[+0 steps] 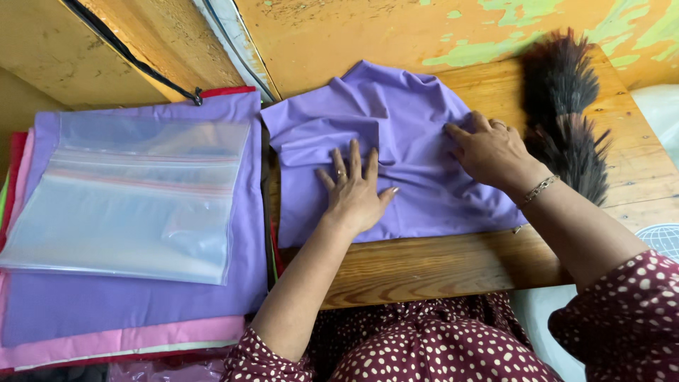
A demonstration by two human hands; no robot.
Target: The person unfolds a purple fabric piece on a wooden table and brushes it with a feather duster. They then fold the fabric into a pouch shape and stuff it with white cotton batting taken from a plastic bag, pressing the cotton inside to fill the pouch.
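A purple cloth [410,120] lies partly folded and wrinkled on a wooden table [438,265]. My left hand [353,191] rests flat on the cloth's lower middle, fingers spread, a ring on one finger. My right hand [491,152] presses on the cloth's right side with fingers bent over a fold; a chain bracelet sits on that wrist. Neither hand lifts the cloth.
To the left, a stack of folded cloths [141,311] in purple, pink and red carries clear zip bags [134,198]. A dark feather duster [566,113] lies at the table's right. A peeling yellow wall [424,28] stands behind, with a black cable [127,53].
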